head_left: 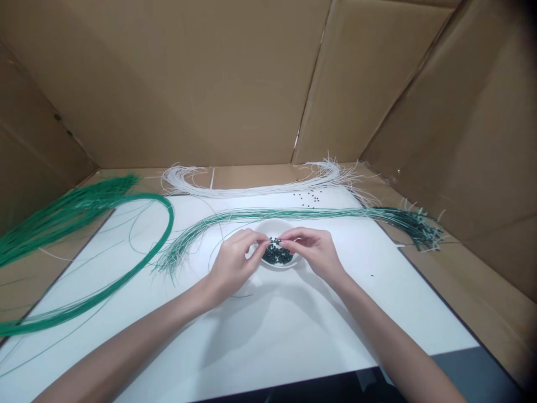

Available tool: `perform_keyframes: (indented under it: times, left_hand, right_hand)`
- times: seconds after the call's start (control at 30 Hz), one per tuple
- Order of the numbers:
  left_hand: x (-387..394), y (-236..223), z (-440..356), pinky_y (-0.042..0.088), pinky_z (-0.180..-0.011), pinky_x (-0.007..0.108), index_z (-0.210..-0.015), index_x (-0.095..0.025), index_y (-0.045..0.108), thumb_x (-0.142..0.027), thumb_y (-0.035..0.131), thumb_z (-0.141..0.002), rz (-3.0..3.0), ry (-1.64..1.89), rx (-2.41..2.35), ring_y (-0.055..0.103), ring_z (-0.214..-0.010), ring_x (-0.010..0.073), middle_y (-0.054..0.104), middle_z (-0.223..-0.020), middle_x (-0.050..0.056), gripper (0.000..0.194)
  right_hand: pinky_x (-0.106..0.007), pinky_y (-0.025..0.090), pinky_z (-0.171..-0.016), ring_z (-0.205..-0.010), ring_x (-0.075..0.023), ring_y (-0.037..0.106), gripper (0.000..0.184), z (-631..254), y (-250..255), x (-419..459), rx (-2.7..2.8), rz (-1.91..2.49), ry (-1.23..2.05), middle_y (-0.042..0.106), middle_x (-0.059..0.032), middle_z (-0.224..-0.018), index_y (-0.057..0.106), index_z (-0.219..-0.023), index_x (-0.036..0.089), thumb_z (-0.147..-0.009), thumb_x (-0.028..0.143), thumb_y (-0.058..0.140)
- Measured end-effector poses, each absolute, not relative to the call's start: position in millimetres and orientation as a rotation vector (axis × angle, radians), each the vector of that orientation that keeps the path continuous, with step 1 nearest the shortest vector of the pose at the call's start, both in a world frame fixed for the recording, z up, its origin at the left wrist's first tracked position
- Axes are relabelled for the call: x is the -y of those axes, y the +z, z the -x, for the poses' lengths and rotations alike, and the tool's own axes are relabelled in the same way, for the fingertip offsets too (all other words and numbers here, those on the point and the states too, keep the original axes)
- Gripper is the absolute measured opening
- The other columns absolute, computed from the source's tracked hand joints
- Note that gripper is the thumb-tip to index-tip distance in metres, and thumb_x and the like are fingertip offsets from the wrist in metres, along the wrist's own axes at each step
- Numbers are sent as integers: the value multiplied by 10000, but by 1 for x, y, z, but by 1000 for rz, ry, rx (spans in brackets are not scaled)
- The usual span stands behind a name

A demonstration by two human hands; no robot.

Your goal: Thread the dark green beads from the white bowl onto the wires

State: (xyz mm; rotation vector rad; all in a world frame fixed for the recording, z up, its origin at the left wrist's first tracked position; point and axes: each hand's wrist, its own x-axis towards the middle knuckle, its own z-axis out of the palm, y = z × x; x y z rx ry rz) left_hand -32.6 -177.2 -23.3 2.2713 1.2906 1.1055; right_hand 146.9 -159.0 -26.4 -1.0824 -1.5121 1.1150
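Over a white bowl [268,225] of small dark beads [277,256], both hands are held close together with a small gap between their fingertips. My left hand [235,258] is closed in a pinch at the bowl's left side. From the right, my right hand [316,251] pinches too, thumb against forefinger. Whatever is between the fingertips is too small to name. Just beyond the hands lies a bundle of thin green strands [289,213], with pale ends on the left and a dark, bushy end on the right.
A thick green bundle of strands [161,238] curves over the left side. White strands [260,192] lie in a shallow arc at the back. Several loose beads [310,198] are scattered on the white board [419,313]. Cardboard walls [188,84] stand behind and at both sides.
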Motion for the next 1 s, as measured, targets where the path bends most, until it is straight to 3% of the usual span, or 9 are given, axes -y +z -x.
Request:
perform_keyframes:
  times: [0.27,0.8,0.9,1.0]
  left_hand:
    - [175,-23,33,373,-604,208,-842,-187,565,-225,452,-829,-2203,1122,-1368,463,-621,90,573,-762,-3,121]
    - [175,-24,34,383,-597,211,-765,-178,547,-185,440,-814,-2236,1046,-1293,461,-597,87,541,-679,-16,118]
    - [176,-21,33,404,-607,221,-842,-180,559,-191,455,-794,-2258,1061,-1305,470,-603,89,564,-742,-2,115]
    - [179,-22,31,429,-613,221,-992,-192,546,-207,497,-769,-2293,1043,-1220,506,-654,98,588,-882,26,229]
  right_hand:
    - [-255,472,-587,-727,-166,600,88,-146,-25,160,1661,1082,959,670,-52,-778,669,-716,182,-692,240,608]
    - [-232,453,-550,-625,-128,566,57,-146,-26,161,1846,1096,768,622,-22,-705,594,-701,175,-713,182,538]
    - [-224,445,-543,-608,-117,546,56,-146,-26,161,1881,1079,777,606,-17,-692,581,-687,172,-713,181,532]
    - [-226,441,-541,-587,-110,526,60,-145,-28,163,1934,1030,760,593,-18,-689,572,-685,175,-716,177,521]
